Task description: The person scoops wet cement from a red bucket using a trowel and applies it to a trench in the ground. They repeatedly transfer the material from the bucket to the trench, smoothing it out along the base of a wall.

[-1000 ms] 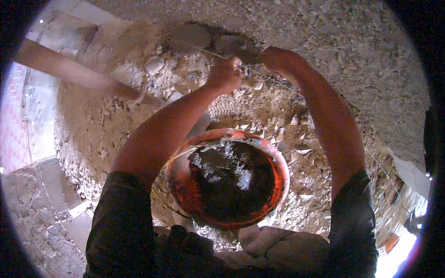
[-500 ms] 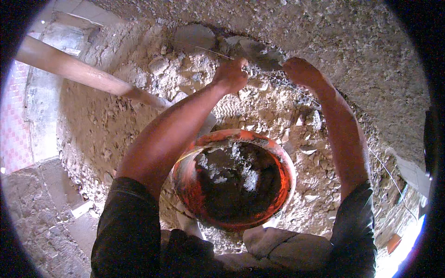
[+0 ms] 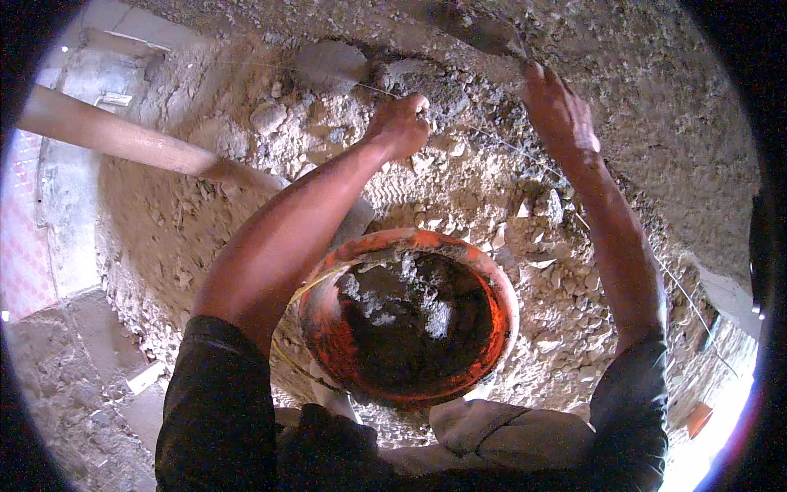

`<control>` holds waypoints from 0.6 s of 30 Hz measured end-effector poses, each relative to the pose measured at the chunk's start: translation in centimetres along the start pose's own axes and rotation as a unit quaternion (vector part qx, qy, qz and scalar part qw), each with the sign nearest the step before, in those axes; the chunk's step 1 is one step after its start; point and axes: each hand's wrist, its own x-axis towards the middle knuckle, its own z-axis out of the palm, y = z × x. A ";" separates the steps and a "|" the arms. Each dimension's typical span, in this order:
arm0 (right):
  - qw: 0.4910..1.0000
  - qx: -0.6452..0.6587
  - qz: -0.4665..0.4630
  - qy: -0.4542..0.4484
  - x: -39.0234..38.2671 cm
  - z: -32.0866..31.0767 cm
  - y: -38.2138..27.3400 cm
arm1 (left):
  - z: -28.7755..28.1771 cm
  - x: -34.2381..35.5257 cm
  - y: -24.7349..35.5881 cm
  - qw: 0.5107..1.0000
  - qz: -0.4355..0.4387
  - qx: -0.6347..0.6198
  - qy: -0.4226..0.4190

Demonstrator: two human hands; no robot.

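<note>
My left hand is closed in a pinch on a thin pale string, which runs from the upper left across the stony ground to the lower right. Beyond the string, my right hand is wrapped round the handle of a trowel. The trowel's grey blade lies against the rough earth at the top; its handle is hidden in the fist. Between my forearms stands an orange bucket, its rim smeared pale. Dark mortar with light grey lumps shows inside it.
A thick wooden pole slants in from the left, ending near my left forearm. Flat stones lie along the far edge of the rubble. A rough wall-like surface rises at the right. Pinkish tiles show far left.
My right hand has moved up and away from my left hand, carrying the trowel farther up the earth. My left hand stays at the string. The whole view has shifted slightly.
</note>
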 end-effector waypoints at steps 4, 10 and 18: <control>0.998 -0.050 -0.030 0.029 -0.9 4.4 -1.8 | 0.6 0.2 -0.8 1.000 -0.002 -0.005 0.022; 0.987 -0.081 -0.073 -0.120 -3.1 6.7 1.8 | 0.1 -0.2 -0.2 0.999 0.025 -0.032 -0.004; 0.970 -0.152 -0.062 -0.178 -4.4 1.2 3.4 | 0.0 0.3 -1.3 0.998 0.041 -0.020 0.031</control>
